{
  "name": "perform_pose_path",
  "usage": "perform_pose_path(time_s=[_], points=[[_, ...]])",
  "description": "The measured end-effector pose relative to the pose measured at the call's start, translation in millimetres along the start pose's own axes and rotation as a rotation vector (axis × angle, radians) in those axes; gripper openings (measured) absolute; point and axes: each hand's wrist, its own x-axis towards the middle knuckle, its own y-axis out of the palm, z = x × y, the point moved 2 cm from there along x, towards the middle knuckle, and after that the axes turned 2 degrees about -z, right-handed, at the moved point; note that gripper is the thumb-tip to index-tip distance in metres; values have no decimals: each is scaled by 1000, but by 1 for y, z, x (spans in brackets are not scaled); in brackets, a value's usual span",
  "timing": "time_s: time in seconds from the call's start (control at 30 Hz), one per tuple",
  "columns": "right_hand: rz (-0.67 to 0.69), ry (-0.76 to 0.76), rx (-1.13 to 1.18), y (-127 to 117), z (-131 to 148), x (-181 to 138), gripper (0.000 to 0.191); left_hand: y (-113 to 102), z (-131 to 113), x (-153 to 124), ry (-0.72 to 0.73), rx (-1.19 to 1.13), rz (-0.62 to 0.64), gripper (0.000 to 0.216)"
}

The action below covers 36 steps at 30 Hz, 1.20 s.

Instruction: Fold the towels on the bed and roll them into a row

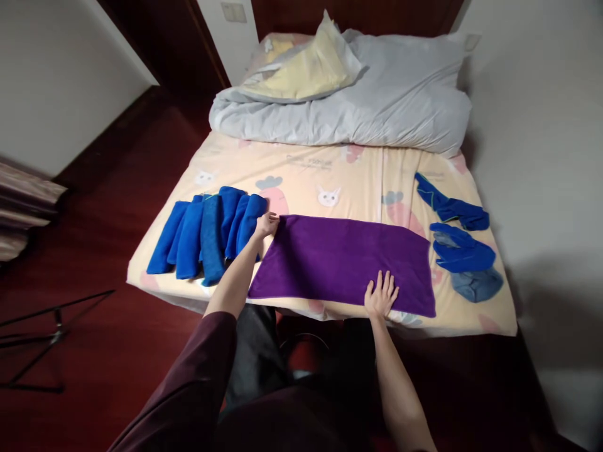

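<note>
The cloth (pixel 339 254) runs long from 9 to 3 o'clock, left hand (pixel 267 224) pinching its 10-o'clock corner, right hand (pixel 380 296) spread flat toward 4.

We see a bed (pixel 221 160) in a cream carrot-print sheet (pixel 301 182). On it lie rolled blue cloths (pixel 191 245) at left, a flat purple cloth (pixel 334 257), crumpled blue cloths (pixel 466 256) at right — and, behind, a bunched pale quilt (pixel 405 100).

Purple cloth (pixel 343 257): matt, smth surf.
</note>
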Motion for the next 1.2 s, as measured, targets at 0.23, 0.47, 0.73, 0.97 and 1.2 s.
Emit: perform_pose_path(time_s=[0.23, 0.47, 0.73, 0.97, 1.2], points=[[36, 28, -14, 1, 1, -1, 68, 4, 13, 38, 38, 117, -44, 18], [21, 29, -24, -1, 3, -1, 65, 3, 8, 36, 17, 171, -120, 27], [10, 36, -3, 2, 4, 1, 63, 68, -30, -73, 482, 259, 28, 59], [-84, -18, -75, 5, 1, -1, 56, 88, -27, -121, 263, 291, -124, 68], [-35, 4, -73, 1, 1, -2, 56, 94, -38, -147, 218, 277, -172, 68]])
